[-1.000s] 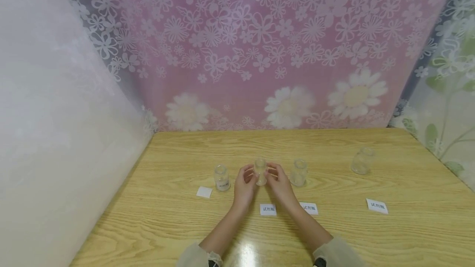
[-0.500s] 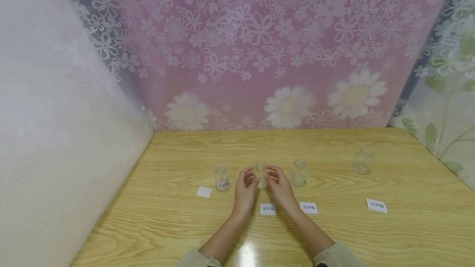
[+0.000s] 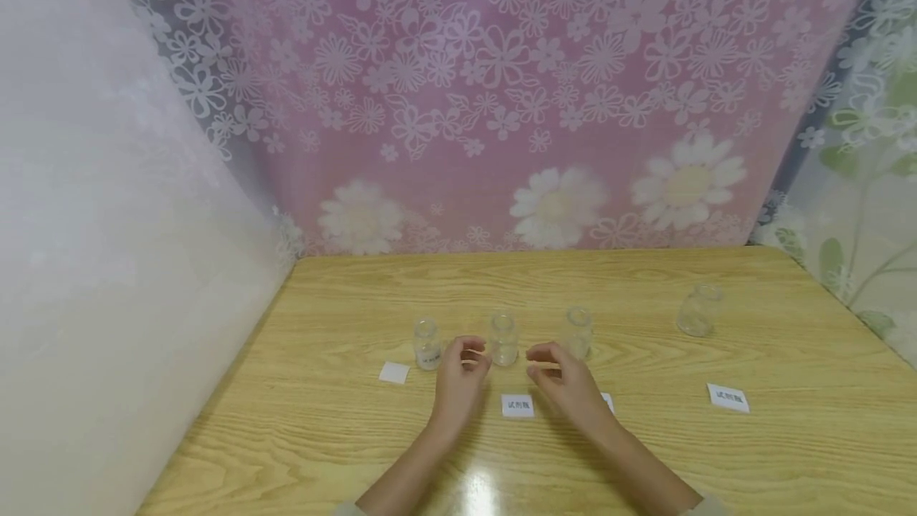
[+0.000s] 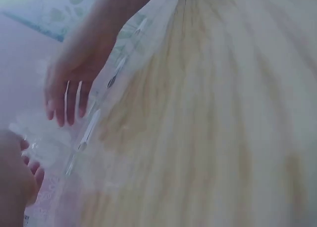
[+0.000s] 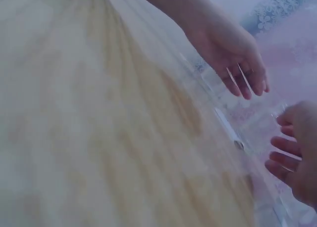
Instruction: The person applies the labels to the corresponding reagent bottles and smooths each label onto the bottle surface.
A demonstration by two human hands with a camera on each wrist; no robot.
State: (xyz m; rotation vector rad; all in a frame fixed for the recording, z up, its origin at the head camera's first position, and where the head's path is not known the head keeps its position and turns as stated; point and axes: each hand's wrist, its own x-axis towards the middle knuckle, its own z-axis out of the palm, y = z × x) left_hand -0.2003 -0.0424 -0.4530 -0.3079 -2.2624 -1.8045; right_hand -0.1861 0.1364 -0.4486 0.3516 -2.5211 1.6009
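Observation:
In the head view a clear glass bottle (image 3: pixel 504 339) stands upright between the two hands, with a gap on each side. My left hand (image 3: pixel 461 385), fingers loosely bent and holding nothing, is at its left, near a bottle with a printed label (image 3: pixel 427 345). On the other side my right hand (image 3: pixel 571 390) is likewise relaxed and empty, partly in front of another clear bottle (image 3: pixel 579 325). A white label with printed characters (image 3: pixel 517 405) lies on the table nearer the body. Both wrist views show the left hand (image 4: pixel 17 172) and right hand (image 5: pixel 302 153) apart.
On the wooden table (image 3: pixel 344 436), a blank white slip (image 3: pixel 394 373) lies at the left. Toward the right are a tilted-looking glass bottle (image 3: pixel 698 311) and a printed label (image 3: pixel 727 397). Another label (image 3: pixel 608 402) is mostly hidden by the right forearm. Floral curtains (image 3: pixel 458 142) hang behind.
Both hands have let go of the middle bottle and moved apart, left hand leftward and right hand rightward. The bottle stands slightly nearer the body than a second ago.

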